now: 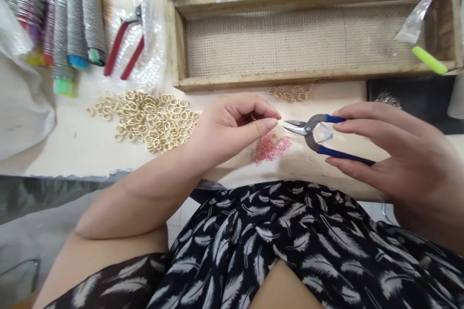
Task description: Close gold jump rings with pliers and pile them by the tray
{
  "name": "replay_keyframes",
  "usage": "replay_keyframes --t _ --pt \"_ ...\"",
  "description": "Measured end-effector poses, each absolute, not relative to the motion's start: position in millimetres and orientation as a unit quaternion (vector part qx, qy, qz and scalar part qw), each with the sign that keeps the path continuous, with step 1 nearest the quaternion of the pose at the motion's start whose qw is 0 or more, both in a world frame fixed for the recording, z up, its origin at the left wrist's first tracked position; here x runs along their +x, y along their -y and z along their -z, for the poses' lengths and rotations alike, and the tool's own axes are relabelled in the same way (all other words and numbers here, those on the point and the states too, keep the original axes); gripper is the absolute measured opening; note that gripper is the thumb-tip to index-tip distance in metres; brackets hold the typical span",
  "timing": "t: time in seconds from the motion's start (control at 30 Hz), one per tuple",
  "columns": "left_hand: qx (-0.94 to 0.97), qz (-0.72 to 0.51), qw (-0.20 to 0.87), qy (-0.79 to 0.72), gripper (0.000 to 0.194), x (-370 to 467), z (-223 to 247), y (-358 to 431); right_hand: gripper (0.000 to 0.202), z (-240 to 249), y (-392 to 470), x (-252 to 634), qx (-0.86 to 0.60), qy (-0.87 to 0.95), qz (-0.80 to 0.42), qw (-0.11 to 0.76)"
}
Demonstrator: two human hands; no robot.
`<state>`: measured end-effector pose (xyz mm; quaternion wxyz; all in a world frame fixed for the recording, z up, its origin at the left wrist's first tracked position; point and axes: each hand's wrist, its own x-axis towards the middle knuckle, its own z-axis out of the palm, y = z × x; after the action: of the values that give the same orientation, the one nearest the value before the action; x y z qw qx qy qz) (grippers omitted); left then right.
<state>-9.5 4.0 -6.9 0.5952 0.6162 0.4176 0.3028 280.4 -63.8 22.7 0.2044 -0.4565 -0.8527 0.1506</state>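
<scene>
My left hand (235, 123) is closed, with thumb and forefinger pinched together. Part of a small gold textured ring (254, 116) shows inside the curl of its fingers; whatever lies at the very fingertips is too small to make out. My right hand (395, 145) grips blue-handled pliers (310, 130), their jaws slightly parted and pointing left, just beside the left fingertips. Below the pinch, a small heap of pink beads (270, 147) lies on the table. Many gold rings (155, 118) are piled to the left of my left hand.
Several gold rings (290, 92) lie by the wooden mesh-bottomed tray (315, 79). Red-handled pliers (123, 48) rest on clear plastic wrap at the left, near coil-wrapped rods (74, 19). A black mat (409, 116) holding small metal pieces (387, 99) is at the right.
</scene>
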Motion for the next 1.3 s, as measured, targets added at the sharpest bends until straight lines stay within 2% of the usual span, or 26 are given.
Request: replay_keyframes --t 0.1,0.2,0.53,0.93,1.1,1.3 --pt "0.561 -0.369 0.635 -0.381 0.008 -6.5 14.6 -2.8 0.04 -17.3 63.2 278.0 -0.464 0.825 -0.19 0.261" --pt "0.529 -0.374 0.666 -0.37 0.004 -4.3 18.7 -3.0 0.043 -15.4 62.0 276.0 -0.465 0.814 -0.2 0.285" --pt "0.512 -0.358 0.677 -0.39 0.004 -1.9 19.2 -1.6 0.041 -10.5 63.4 270.2 -0.48 0.791 -0.251 0.286" --pt "0.514 -0.323 0.673 -0.422 0.006 -2.8 20.4 -1.1 0.033 -9.5 60.7 270.5 -0.469 0.805 -0.238 0.275" --pt "0.553 -0.322 0.65 -0.411 0.006 -2.7 16.1 -0.5 0.035 -7.0 60.7 271.0 -0.463 0.804 -0.237 0.288" --pt "0.508 -0.342 0.659 -0.436 0.011 -1.4 17.7 0.8 0.042 -0.5 67.6 276.7 -0.494 0.743 -0.33 0.309"
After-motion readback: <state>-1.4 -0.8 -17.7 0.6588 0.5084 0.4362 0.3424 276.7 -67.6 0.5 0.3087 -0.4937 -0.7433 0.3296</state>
